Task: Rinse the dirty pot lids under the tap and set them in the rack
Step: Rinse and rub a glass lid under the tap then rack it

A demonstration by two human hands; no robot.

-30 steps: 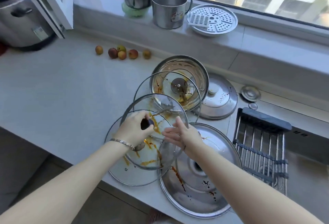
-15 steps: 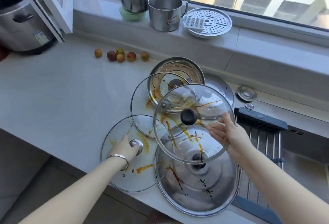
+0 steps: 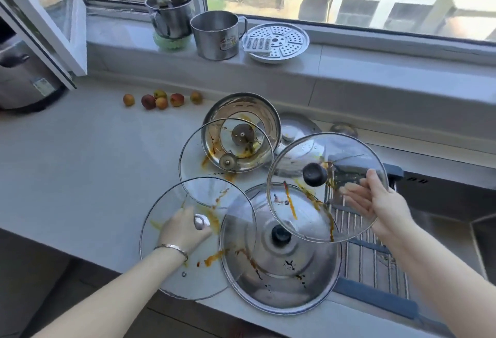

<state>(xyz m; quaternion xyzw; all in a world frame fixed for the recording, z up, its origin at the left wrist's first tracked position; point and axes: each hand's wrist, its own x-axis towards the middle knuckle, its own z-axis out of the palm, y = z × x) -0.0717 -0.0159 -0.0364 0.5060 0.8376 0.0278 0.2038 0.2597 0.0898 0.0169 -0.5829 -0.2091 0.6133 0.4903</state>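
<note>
My right hand [image 3: 375, 203] holds a stained glass lid with a black knob [image 3: 303, 203] by its right rim, tilted in the air above the rack's left end. My left hand [image 3: 183, 227] grips the silver knob of a large glass lid [image 3: 171, 270] lying on the counter. A big steel lid with a black knob [image 3: 281, 278] lies at the counter's front edge. Behind it lie another glass lid [image 3: 196, 166], an upturned steel lid [image 3: 241, 115] with orange residue and a steel lid [image 3: 298, 128]. The wire rack [image 3: 375, 265] spans the sink at the right. No tap is in view.
Several small fruits [image 3: 161, 100] lie on the counter [image 3: 80, 163] at the back left. Two steel mugs [image 3: 214, 34] and a steamer plate [image 3: 275, 42] stand on the window sill. An open window frame [image 3: 53, 29] juts over the counter's left. The sink basin [image 3: 442, 203] lies far right.
My right hand has carried the black-knobbed glass lid up and to the right, over the rack. My left hand let go of that lid's knob and now grips the silver knob of the large glass lid.
</note>
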